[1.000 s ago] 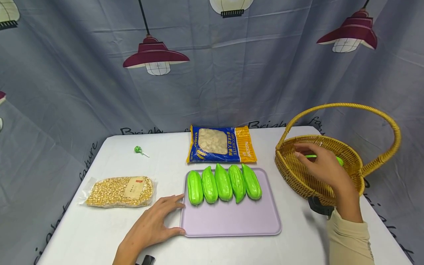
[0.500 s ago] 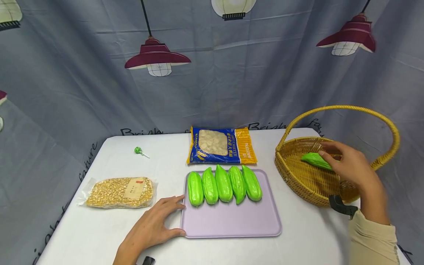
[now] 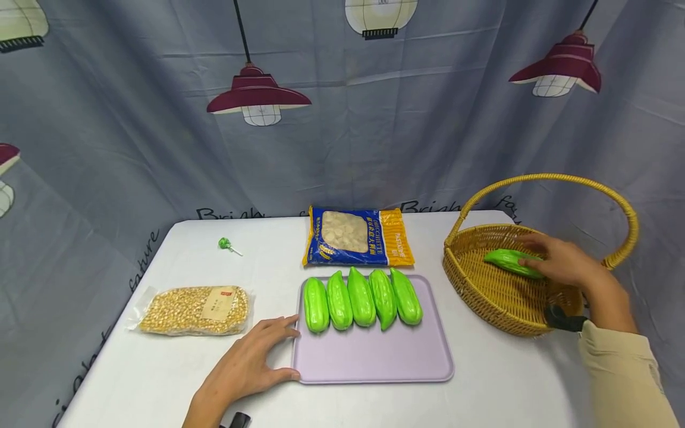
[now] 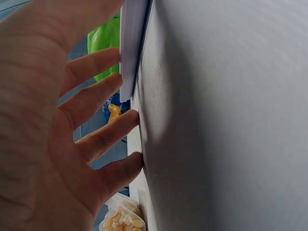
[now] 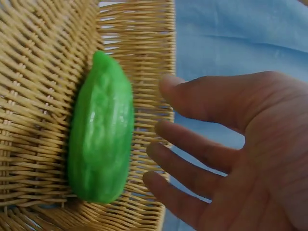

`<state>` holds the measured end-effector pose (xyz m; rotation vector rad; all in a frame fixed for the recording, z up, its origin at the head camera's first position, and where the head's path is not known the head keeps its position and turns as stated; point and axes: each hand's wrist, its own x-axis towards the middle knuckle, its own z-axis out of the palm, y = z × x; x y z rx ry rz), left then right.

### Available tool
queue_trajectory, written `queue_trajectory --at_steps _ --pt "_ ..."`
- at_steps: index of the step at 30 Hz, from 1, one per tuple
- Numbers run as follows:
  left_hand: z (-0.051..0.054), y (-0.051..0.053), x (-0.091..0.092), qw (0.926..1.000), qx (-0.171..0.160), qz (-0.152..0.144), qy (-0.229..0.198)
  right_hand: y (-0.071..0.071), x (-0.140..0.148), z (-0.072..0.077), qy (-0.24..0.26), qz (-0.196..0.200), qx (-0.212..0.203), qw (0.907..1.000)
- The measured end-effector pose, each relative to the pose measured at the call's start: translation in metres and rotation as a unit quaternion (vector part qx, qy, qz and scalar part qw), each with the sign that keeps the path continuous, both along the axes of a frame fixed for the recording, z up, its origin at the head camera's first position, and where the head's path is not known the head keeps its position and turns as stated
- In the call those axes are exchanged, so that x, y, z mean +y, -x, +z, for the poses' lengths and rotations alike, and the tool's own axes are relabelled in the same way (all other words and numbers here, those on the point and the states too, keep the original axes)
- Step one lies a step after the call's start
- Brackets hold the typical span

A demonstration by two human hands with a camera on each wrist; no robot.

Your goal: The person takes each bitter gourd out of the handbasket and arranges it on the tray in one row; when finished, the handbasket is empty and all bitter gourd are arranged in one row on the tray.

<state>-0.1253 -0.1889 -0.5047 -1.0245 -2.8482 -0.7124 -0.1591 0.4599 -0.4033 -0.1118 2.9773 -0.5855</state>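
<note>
Several ribbed green bitter melons (image 3: 361,300) lie side by side across the back half of a lilac tray (image 3: 371,359). My left hand (image 3: 246,356) is at the tray's left edge, its spread fingers and thumb touching the rim; the left wrist view shows the fingertips (image 4: 118,55) against it. To the right stands a wicker basket (image 3: 461,286) with a tall hoop handle. One bitter melon (image 5: 102,134) lies inside it. Above the basket's right side is my right hand (image 3: 564,261), fingers relaxed and apart; the right wrist view shows a gap between them and the melon.
Behind the tray lies a blue and yellow pasta bag (image 3: 353,236). A clear bag of corn kernels (image 3: 192,310) sits at the left, with a green lollipop (image 3: 225,243) farther back. A grey printed curtain (image 3: 342,148) hangs behind the white table (image 3: 176,374).
My right hand has moved right from over the middle of the basket, uncovering more of the bitter melon in it. The left hand stays at the tray.
</note>
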Motion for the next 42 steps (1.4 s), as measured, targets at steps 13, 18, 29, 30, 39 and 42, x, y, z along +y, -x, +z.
queue_trajectory --at_steps 13,18,29,30,39,42 --pt "-0.002 0.0 -0.001 1.0 -0.008 0.003 0.003 0.014 0.009 -0.023 0.027 0.028 -0.011 0.9992" --pt "-0.002 0.0 -0.001 0.9999 -0.012 0.007 0.004 0.018 0.006 -0.024 0.037 0.036 -0.033 0.9981" --pt "-0.001 0.001 -0.001 0.9998 -0.017 0.005 0.003 0.022 0.001 -0.027 0.032 0.06 -0.06 0.9959" --pt "-0.001 0.001 -0.001 0.9998 -0.017 0.006 0.003 0.022 0.001 -0.027 0.03 0.059 -0.059 0.9961" --pt "-0.001 0.002 0.001 0.9999 -0.01 0.001 0.004 0.02 -0.004 -0.024 0.018 0.041 -0.042 0.9981" --pt "0.0 0.001 0.0 0.9999 -0.009 0.001 0.005 0.018 -0.006 -0.02 0.016 0.033 -0.026 0.999"
